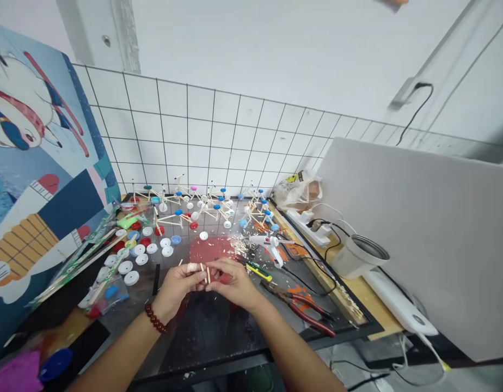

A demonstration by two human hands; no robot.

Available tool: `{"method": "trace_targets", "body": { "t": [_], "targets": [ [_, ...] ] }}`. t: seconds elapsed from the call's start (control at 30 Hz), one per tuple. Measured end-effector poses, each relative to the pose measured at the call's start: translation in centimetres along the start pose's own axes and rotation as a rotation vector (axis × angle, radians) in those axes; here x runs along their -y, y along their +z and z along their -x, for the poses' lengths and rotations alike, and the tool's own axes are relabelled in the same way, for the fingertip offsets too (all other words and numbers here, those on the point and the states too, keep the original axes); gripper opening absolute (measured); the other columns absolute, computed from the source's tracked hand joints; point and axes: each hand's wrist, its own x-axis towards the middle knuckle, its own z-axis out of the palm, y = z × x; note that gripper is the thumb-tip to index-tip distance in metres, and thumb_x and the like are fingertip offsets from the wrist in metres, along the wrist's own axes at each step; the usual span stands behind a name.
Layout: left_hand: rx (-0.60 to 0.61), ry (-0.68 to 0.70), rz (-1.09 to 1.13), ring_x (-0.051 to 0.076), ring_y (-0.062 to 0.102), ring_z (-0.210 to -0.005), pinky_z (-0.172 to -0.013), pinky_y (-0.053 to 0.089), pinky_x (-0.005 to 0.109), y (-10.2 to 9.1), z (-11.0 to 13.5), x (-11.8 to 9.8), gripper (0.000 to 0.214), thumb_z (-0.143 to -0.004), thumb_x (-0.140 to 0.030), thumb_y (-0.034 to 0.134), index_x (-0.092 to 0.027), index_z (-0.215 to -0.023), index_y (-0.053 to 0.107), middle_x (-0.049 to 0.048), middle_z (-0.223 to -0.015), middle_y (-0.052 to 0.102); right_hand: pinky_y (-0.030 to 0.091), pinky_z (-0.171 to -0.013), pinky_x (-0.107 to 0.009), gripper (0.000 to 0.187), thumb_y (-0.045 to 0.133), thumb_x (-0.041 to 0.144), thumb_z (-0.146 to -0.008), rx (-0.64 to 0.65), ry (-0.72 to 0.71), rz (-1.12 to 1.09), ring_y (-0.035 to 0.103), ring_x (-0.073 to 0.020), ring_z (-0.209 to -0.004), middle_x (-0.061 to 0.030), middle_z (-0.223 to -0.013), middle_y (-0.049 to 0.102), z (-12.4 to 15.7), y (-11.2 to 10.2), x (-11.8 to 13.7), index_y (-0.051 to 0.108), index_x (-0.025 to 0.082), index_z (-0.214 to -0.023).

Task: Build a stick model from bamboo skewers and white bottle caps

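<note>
So: thin pale sticks (208, 275), approx. parallel; L hand (178, 282), R hand (234, 281) pinching one ea.

The near tabletop (194, 343) leaves room, but pliers (291, 299) obstruct the right and stick frames (178, 212) seemingly crowd the back.

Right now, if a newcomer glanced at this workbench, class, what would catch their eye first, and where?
Probably the large cartoon panel filling the left side. Next, the crowd of small disc-and-stick models towards the back of the tabletop. Then, front and centre, the left hand and the right hand, close together and holding thin pale sticks.
</note>
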Motion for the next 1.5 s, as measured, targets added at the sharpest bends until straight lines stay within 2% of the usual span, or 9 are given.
{"method": "trace_targets", "body": {
  "t": [0.13,0.27,0.4,0.5,0.67,0.87,1.0,1.1,1.5],
  "targets": [
    [-0.136,0.070,0.107,0.011,0.061,-0.062,-0.064,0.052,0.024,-0.8,-0.7,0.1,0.042,-0.056,-0.035,0.089,-0.014,-0.090,0.077,0.0030,-0.072,0.070,0.050,-0.069,-0.029,0.048,0.083,0.050,-0.065,0.083,0.017,0.205,0.061,-0.0160,-0.071,-0.0036,-0.079,0.066,0.2,-0.5,-0.5,0.073,0.018,-0.099],
    [-0.103,0.046,0.126,0.010,0.059,-0.061,-0.063,0.050,0.023,-1.1,-1.0,0.5,0.046,-0.056,-0.036,0.089,-0.012,-0.093,0.076,0.0033,-0.071,0.068,0.049,-0.075,-0.034,0.058,0.088,0.052,-0.054,0.152,0.034,0.353,0.063,-0.0207,-0.077,-0.0049,-0.083,0.068,0.5,-0.9,-0.9,0.073,0.019,-0.098],
    [-0.011,0.002,0.073,0.010,0.055,-0.059,-0.061,0.046,0.024,-0.7,-0.9,1.1,0.045,-0.055,-0.039,0.089,-0.012,-0.088,0.075,0.0030,-0.069,0.066,0.049,-0.077,-0.032,0.046,0.061,0.048,-0.089,0.021,0.051,0.264,0.061,-0.0183,-0.081,-0.0059,-0.090,0.067,0.5,-0.4,-1.1,0.061,0.021,-0.126],
    [0.085,0.018,0.012,0.010,0.053,-0.059,-0.061,0.044,0.025,-0.2,-0.8,1.6,0.035,-0.063,-0.041,0.083,-0.012,-0.079,0.072,0.0021,-0.066,0.063,0.049,-0.081,-0.032,0.038,0.046,0.037,-0.099,0.013,-0.013,0.191,0.061,-0.0174,-0.088,-0.0067,-0.096,0.066,0.5,0.2,-1.3,0.056,0.024,-0.133],
    [0.104,0.095,-0.099,0.010,0.048,-0.054,-0.057,0.040,0.024,0.5,-0.5,2.4,0.031,-0.070,-0.041,0.076,-0.013,-0.064,0.065,0.0005,-0.058,0.058,0.050,-0.076,-0.031,0.024,0.059,0.038,-0.092,-0.018,0.005,-0.017,0.065,-0.0178,-0.082,-0.0059,-0.088,0.070,0.4,0.9,-1.5,0.074,0.023,-0.102],
    [0.069,0.121,-0.196,0.012,0.050,-0.050,-0.053,0.040,0.025,0.3,-0.3,1.8,0.036,-0.072,-0.046,0.073,-0.013,-0.060,0.066,0.0016,-0.055,0.058,0.044,-0.065,-0.027,0.024,0.075,0.042,-0.075,-0.190,0.350,-0.425,0.056,-0.0144,-0.064,-0.0005,-0.066,0.065,0.0,0.9,-2.0,0.071,0.020,-0.068],
    [0.053,0.382,-0.414,0.012,0.051,-0.059,-0.059,0.040,0.023,0.3,0.3,1.2,0.021,-0.075,-0.032,0.073,-0.016,-0.062,0.071,0.0004,-0.059,0.057,0.033,-0.055,-0.023,0.030,0.078,0.044,-0.067,-0.170,0.508,-0.643,0.043,-0.0099,-0.052,0.0019,-0.054,0.056,0.0,1.3,-1.6,0.067,0.017,-0.060],
    [0.063,0.494,-0.522,0.013,0.053,-0.062,-0.060,0.042,0.023,0.4,0.4,1.3,0.018,-0.080,-0.028,0.068,-0.017,-0.067,0.074,0.0016,-0.063,0.059,0.032,-0.055,-0.024,0.032,0.078,0.045,-0.066,-0.201,0.525,-0.643,0.041,-0.0098,-0.052,0.0020,-0.053,0.054,-0.1,1.4,-1.5,0.066,0.017,-0.059],
    [-0.070,0.407,-0.360,0.013,0.064,-0.063,-0.063,0.054,0.024,0.2,-0.2,2.1,0.018,-0.084,-0.029,0.062,-0.019,-0.089,0.076,0.0019,-0.071,0.069,0.033,-0.057,-0.024,0.037,0.072,0.051,-0.070,-0.249,0.509,-0.498,0.040,-0.0106,-0.055,0.0039,-0.055,0.051,-0.6,1.2,-1.0,0.060,0.018,-0.058]
  ]
}}
